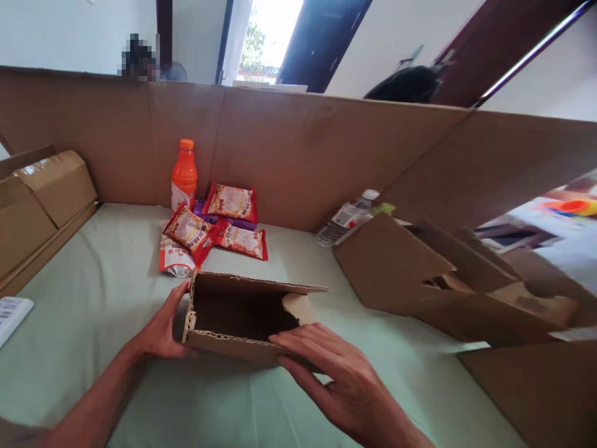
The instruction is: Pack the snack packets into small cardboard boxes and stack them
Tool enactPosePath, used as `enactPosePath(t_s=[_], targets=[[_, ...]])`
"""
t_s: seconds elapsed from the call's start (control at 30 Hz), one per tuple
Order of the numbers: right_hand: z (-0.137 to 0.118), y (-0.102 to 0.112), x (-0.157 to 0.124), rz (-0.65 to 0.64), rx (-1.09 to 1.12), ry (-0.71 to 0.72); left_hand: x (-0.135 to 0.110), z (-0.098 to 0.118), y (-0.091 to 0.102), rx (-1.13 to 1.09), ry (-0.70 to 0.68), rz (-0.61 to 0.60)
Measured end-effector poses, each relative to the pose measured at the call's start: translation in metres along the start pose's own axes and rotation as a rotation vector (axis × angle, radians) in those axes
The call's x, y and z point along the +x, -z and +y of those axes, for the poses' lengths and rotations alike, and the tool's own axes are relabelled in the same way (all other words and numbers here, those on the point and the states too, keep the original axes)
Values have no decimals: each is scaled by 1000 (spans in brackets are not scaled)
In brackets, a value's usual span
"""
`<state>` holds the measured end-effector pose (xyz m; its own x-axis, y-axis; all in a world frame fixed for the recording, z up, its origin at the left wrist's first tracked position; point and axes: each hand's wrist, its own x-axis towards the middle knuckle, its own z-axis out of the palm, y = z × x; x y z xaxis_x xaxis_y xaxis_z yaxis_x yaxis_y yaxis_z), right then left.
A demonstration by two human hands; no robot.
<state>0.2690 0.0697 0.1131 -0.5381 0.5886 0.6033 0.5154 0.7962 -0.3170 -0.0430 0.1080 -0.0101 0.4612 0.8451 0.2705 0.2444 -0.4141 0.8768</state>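
Observation:
A small cardboard box stands in front of me with its top open and a dark inside that shows no contents. My left hand grips its left end, thumb at the near side and fingers toward the far corner. The near wall's rim is pinched at the right by my right hand, fingers over the edge and thumb outside. Just beyond the box lie red snack packets, several in a loose heap, with a silver-bottomed pouch and something purple partly hidden under them. An orange drink bottle stands behind the heap.
A clear plastic bottle leans at the back right beside larger open cartons. Closed cardboard boxes line the left, near a white device. A tall cardboard wall bounds the green-covered table. A person's head shows beyond.

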Motion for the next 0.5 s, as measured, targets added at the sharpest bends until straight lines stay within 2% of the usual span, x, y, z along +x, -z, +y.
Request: enactPosePath(t_s=[0.23, 0.5], targets=[[5, -1, 1, 43, -104, -19, 2, 7, 0, 30, -19, 32], [3, -10, 3, 64, -63, -66, 0, 5, 2, -3, -14, 34]])
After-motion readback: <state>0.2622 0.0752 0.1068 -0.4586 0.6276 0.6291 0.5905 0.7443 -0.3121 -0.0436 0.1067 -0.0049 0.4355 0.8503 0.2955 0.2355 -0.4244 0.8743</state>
